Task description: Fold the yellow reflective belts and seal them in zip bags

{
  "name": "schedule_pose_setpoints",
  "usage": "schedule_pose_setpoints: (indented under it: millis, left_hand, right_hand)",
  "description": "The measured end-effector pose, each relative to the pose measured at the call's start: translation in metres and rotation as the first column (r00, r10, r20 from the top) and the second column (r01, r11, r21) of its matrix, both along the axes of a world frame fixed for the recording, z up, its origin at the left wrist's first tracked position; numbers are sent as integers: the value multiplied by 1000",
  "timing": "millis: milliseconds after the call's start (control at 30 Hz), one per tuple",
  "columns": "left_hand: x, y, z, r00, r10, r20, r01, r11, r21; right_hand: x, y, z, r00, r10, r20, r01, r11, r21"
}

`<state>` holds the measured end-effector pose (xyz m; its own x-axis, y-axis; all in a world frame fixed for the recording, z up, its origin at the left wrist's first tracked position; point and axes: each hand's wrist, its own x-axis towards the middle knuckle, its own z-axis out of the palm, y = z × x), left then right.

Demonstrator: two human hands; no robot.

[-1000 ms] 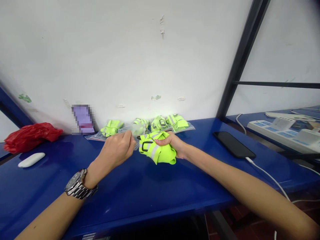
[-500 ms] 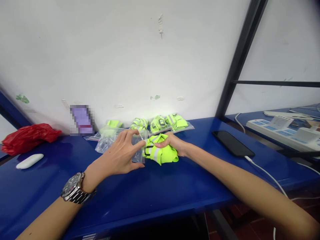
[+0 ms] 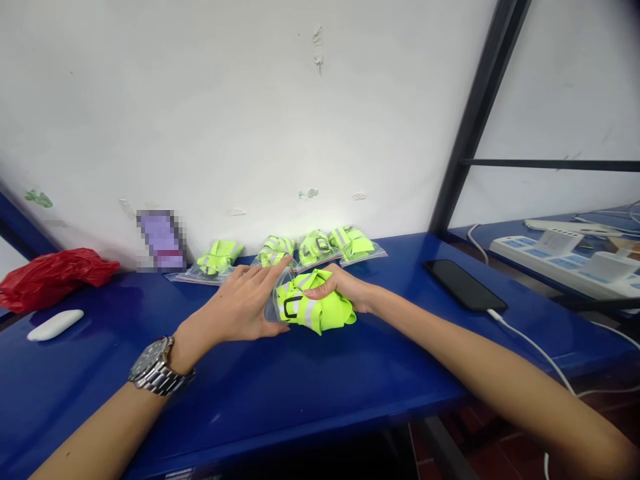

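A folded neon-yellow reflective vest (image 3: 330, 313), with grey strips and a black-edged loop, is held just above the blue tabletop. My right hand (image 3: 345, 287) is closed round its upper right side, thumb pressed on top. At its left end, my left hand (image 3: 250, 303) curves round the mouth of a clear plastic bag (image 3: 271, 312), fingers above and thumb below. The left end of the vest lies at the bag's mouth, partly inside it. Most of the bag is hidden behind my left hand. A metal-band watch (image 3: 159, 367) is on my left wrist.
Several bagged yellow bundles (image 3: 315, 247) lie along the wall. Left of them a phone with a blurred screen (image 3: 163, 240) leans upright. A red plastic bag (image 3: 55, 277) and white case (image 3: 56, 325) sit far left. A black phone on a cable (image 3: 465, 285) and power strip (image 3: 565, 260) are right.
The vest's left end has gone into the bag's mouth as the bag and vest came together. My left hand now cups the bag closer round it. My right hand keeps its hold.
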<state>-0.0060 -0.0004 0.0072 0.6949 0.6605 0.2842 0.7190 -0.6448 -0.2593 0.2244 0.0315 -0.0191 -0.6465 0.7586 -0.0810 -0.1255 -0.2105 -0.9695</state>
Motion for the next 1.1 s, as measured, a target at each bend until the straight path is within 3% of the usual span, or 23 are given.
schedule_pose_setpoints:
  millis: [267, 533, 767, 933, 1100]
  left_hand:
    - [19, -13, -5, 992, -118, -51, 123, 984, 127]
    - [18, -8, -7, 980, -201, -8, 200, 973, 114]
    - [10, -8, 2, 980, -200, -24, 196, 924, 329]
    - [6, -7, -2, 991, -129, 32, 124, 985, 120]
    - [12, -9, -15, 987, -12, 163, 12, 1000, 1]
  right_hand:
    - [0, -7, 3, 1000, -1, -6, 1, 992, 128]
    - [-10, -10, -4, 996, 35, -78, -21, 983, 181]
    - [-8, -8, -5, 991, -44, -126, 65, 984, 165]
    - [-6, -5, -8, 982, -122, -145, 145, 977, 157]
    - [-7, -5, -9, 978, -136, -157, 164, 969, 186]
